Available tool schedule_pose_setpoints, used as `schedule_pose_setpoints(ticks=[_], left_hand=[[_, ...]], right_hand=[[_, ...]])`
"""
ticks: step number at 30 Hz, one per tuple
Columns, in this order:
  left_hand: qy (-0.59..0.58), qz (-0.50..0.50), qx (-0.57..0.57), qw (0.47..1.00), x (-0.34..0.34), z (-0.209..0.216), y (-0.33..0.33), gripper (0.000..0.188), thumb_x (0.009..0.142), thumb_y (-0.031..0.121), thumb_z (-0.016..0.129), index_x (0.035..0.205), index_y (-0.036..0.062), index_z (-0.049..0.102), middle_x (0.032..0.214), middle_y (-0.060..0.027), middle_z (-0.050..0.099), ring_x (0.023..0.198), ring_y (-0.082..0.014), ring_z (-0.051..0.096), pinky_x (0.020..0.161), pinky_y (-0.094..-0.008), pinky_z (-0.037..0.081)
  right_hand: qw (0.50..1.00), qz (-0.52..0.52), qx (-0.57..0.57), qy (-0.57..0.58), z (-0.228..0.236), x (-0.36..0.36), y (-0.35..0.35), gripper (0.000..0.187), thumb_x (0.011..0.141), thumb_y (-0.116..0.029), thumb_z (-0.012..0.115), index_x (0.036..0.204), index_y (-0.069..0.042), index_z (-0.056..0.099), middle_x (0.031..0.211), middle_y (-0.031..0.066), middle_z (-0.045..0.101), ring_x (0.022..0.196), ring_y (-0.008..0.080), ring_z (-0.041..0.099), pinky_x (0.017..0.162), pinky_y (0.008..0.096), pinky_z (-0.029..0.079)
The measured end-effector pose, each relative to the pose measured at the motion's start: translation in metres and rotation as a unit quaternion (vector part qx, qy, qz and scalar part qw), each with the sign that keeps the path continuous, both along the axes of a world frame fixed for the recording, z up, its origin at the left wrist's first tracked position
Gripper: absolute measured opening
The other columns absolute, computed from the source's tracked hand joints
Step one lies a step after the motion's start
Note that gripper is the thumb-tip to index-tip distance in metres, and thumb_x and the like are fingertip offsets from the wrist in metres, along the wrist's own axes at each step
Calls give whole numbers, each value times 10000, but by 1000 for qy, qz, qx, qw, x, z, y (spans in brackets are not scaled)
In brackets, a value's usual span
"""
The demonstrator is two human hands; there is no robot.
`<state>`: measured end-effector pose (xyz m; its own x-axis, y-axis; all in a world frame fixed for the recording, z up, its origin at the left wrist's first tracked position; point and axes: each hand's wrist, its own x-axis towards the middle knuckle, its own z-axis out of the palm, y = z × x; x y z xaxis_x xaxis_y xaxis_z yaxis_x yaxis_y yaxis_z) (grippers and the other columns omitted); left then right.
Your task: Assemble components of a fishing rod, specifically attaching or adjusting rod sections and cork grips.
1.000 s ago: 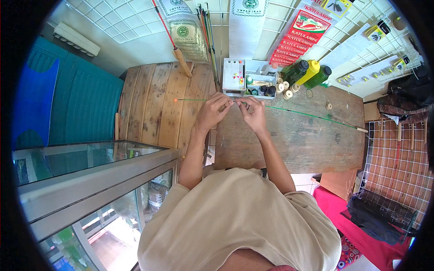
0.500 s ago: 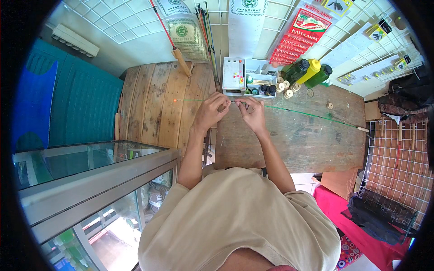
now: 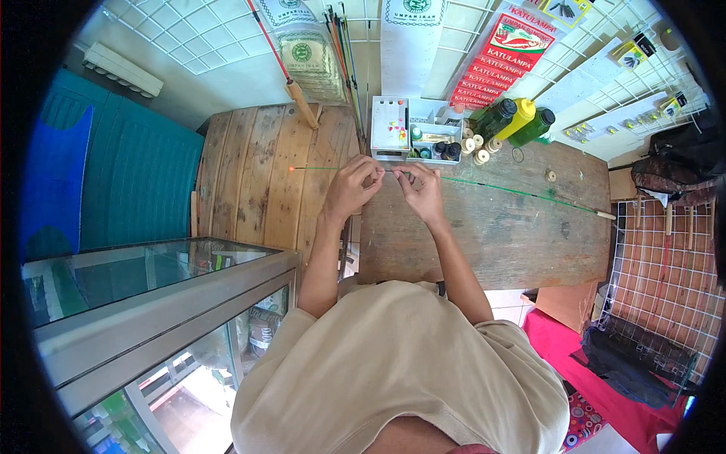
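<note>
Green rod point(image 3: 499, 189) lies across our wooden table point(image 3: 514, 242), its orange tip toward 9 o'clock. Our left hand point(image 3: 352, 189) and right hand point(image 3: 420, 193) pinch it together at the middle, fingers clamped on the shaft. Beyond, at 12 o'clock, a white organizer tray point(image 3: 412, 129); 3 bottles point(image 3: 518, 119) at 1 o'clock.

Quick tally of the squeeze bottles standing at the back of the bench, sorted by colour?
Dark green bottles: 2, the second one on the far side of the yellow.
Yellow bottle: 1.
Total: 3.
They stand close together beside the white organiser box, beyond the thin green rod that both hands pinch.
</note>
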<state>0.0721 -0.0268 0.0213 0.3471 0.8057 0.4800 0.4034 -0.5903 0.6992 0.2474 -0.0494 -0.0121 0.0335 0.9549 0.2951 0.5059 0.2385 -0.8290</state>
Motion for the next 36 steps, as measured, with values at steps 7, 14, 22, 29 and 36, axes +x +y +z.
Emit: schedule_pose_setpoints(ticks=[7, 14, 22, 29, 36], left_hand=[[9, 1, 5, 1000, 1, -2, 0, 145, 719, -17, 701, 787, -5, 574, 826, -83, 607, 755, -251, 599, 666, -344, 497], [7, -2, 13, 1000, 3, -2, 0, 139, 726, -10, 702, 771, -4, 571, 816, -82, 623, 786, -255, 600, 683, -348, 497], [21, 0, 26, 999, 5, -3, -1, 126, 729, 1, 708, 744, 5, 582, 831, -68, 650, 811, -241, 598, 692, -344, 495], [24, 23, 5, 999, 5, -8, -3, 133, 735, 25, 726, 701, 10, 597, 840, -59, 681, 835, -225, 607, 708, -329, 497], [32, 35, 36, 998, 6, -4, -3, 119, 733, 60, 730, 716, 15, 621, 817, -42, 681, 820, -217, 601, 703, -329, 502]], right_hand=[[1000, -2, 10, -2, -2, -1, 0, 88, 802, -131, 688, 883, -107, 715, 786, 21, 661, 603, 155, 511, 710, 301, 314], [1000, -2, 5, 2, 0, -2, -1, 87, 800, -131, 693, 881, -107, 715, 782, 19, 658, 602, 154, 509, 712, 302, 319], [1000, 13, -15, 16, 4, 2, -2, 144, 792, -97, 681, 935, -109, 700, 844, 21, 670, 633, 163, 526, 776, 305, 334], [998, 55, -22, 13, 7, 5, -3, 290, 742, -85, 708, 1026, -126, 662, 958, 17, 671, 746, 176, 557, 838, 317, 339], [998, 49, 6, 27, -1, 8, 2, 238, 749, -65, 714, 978, -107, 662, 906, 47, 662, 751, 209, 588, 802, 348, 393]])
